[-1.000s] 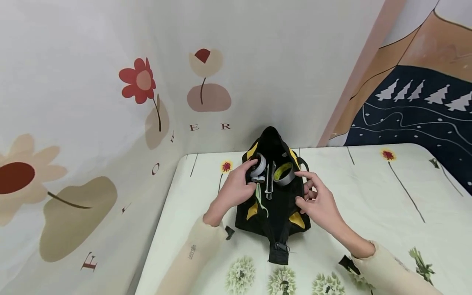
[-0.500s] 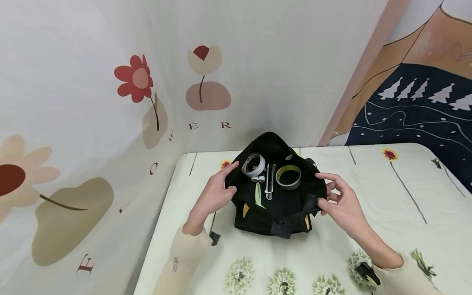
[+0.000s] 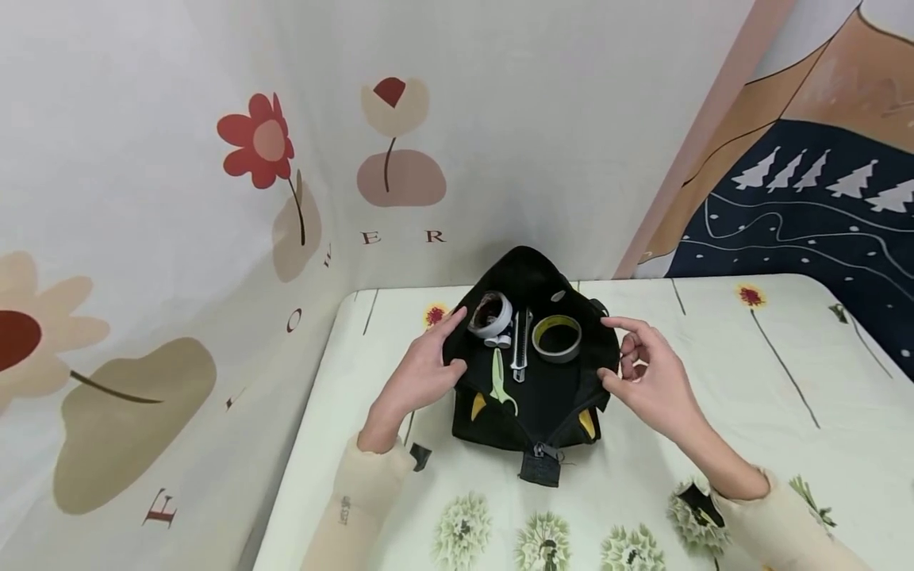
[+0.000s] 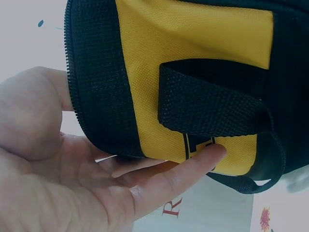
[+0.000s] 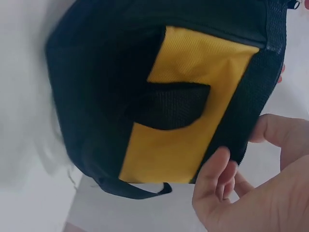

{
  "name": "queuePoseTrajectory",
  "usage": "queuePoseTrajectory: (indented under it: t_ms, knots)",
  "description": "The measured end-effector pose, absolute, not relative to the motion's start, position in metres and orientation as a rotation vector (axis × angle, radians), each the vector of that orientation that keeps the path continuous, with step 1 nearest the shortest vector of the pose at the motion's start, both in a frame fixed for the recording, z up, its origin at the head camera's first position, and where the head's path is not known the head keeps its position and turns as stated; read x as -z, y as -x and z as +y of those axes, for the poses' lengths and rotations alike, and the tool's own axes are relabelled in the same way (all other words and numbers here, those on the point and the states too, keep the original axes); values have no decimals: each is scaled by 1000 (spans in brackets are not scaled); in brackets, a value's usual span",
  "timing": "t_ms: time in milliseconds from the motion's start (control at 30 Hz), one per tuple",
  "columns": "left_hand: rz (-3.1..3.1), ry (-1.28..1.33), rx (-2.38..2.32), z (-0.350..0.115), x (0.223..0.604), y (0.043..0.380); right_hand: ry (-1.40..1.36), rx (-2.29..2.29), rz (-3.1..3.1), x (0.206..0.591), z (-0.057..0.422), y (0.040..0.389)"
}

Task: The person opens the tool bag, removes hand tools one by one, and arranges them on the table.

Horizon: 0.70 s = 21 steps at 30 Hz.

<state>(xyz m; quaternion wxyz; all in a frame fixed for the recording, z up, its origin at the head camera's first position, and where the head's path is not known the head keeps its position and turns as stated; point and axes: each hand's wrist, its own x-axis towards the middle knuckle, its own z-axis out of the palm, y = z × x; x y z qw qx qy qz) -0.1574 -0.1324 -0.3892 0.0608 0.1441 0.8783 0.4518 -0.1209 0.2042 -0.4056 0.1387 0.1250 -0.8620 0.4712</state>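
Observation:
A black and yellow tool bag (image 3: 493,428) sits on the table with its zipped top spread wide. My left hand (image 3: 421,369) holds the left rim; in the left wrist view its fingers lie along the yellow side panel (image 4: 145,96) near a black strap. On the opposite side my right hand (image 3: 653,381) pinches the right rim between thumb and fingers. Inside the bag lie a white tape roll (image 3: 504,317), small white cylinders (image 3: 498,341), a utility knife (image 3: 520,357), a grey tape roll (image 3: 558,354) with a yellow core, and green-handled scissors (image 3: 497,377).
The flower-printed tablecloth (image 3: 714,381) covers the table under the bag. Behind stands a pale printed curtain (image 3: 535,143), close to the bag's back. A zip pull tab (image 3: 540,468) hangs at the bag's front.
Both hands have moved apart, drawing the bag's rims outward and widening the mouth, then come slightly closer again. The items inside show more fully; the green scissors are now seen whole.

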Motion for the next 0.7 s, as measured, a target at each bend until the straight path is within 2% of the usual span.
queuePoseTrajectory:
  t_ms: [267, 700]
  knots:
    - [2654, -447, -1340, -130, 387, 157, -476, -1123, -2284, 391, 192, 133]
    - [2651, -474, -1363, -128, 389, 155, -716, -1180, -2337, 368, 156, 167]
